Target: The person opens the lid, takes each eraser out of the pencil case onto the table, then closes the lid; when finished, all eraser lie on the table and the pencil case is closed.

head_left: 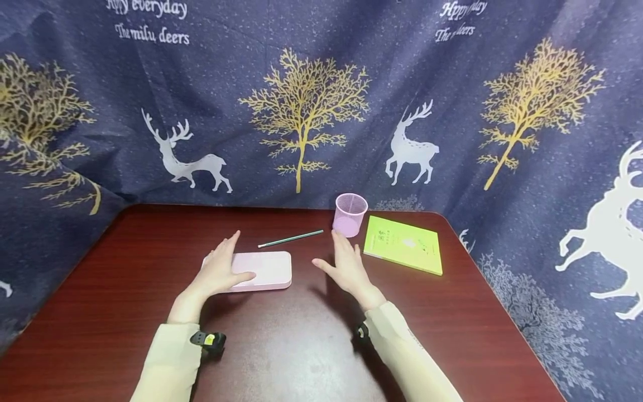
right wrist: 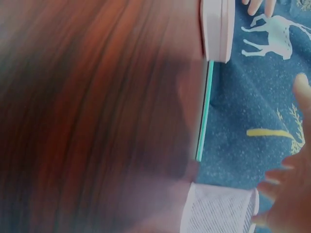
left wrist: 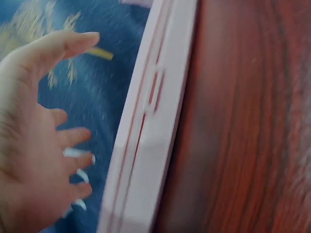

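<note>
My left hand point(head_left: 217, 271) is over the left part of a pale pink pencil case point(head_left: 268, 269), thumb and fingers spread and nothing held. The left wrist view shows the case's side point(left wrist: 150, 145) with a small catch, and the spread left hand point(left wrist: 39, 136) beside it. My right hand point(head_left: 348, 269) hovers with fingers extended in front of a pink mesh pen holder point(head_left: 350, 215), its fingertips overlapping the holder's base in the head view. Between case and holder, a green pencil point(head_left: 291, 239) lies on the table. In the right wrist view the mesh holder point(right wrist: 216, 208) stands near the right fingers.
A yellow-green book point(head_left: 403, 245) lies flat right of the pen holder. Everything rests on a dark red wooden table point(head_left: 281, 346). Behind its far edge hangs a navy cloth point(head_left: 216, 84) printed with deer and trees.
</note>
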Demonstrator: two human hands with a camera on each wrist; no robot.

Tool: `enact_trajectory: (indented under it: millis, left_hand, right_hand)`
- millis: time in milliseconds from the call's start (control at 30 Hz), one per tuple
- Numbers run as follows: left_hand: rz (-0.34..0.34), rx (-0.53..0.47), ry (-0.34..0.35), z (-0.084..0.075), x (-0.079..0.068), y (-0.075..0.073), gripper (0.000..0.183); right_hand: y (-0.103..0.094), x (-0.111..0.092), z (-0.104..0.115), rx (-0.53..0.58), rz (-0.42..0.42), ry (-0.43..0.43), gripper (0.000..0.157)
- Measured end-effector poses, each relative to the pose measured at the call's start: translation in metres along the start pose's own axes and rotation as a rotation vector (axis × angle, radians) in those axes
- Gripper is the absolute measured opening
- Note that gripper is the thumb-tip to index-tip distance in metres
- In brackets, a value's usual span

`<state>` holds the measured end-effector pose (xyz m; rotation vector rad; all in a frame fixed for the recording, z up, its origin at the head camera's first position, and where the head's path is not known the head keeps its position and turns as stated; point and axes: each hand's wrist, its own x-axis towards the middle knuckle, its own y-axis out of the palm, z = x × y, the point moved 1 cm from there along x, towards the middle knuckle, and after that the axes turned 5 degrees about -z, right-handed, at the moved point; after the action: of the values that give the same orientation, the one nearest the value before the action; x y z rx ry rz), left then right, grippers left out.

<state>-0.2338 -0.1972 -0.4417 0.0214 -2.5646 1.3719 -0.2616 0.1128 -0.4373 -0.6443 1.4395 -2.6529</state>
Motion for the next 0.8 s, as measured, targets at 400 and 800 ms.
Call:
enact_trajectory:
  millis: [400,800]
  left_hand:
    - [0.089,-0.408,-0.159,0.048,-0.019,-0.017,0.122]
    - [0.127,-0.555,-0.184,0.071,-0.035,-0.011,0.125]
  right_hand:
    - [0.027,0.012,0.014,0.289,0.177,0.009,0.091]
    - [0.050,0.021,0.029,0.353,0.241,-0.124,0.098]
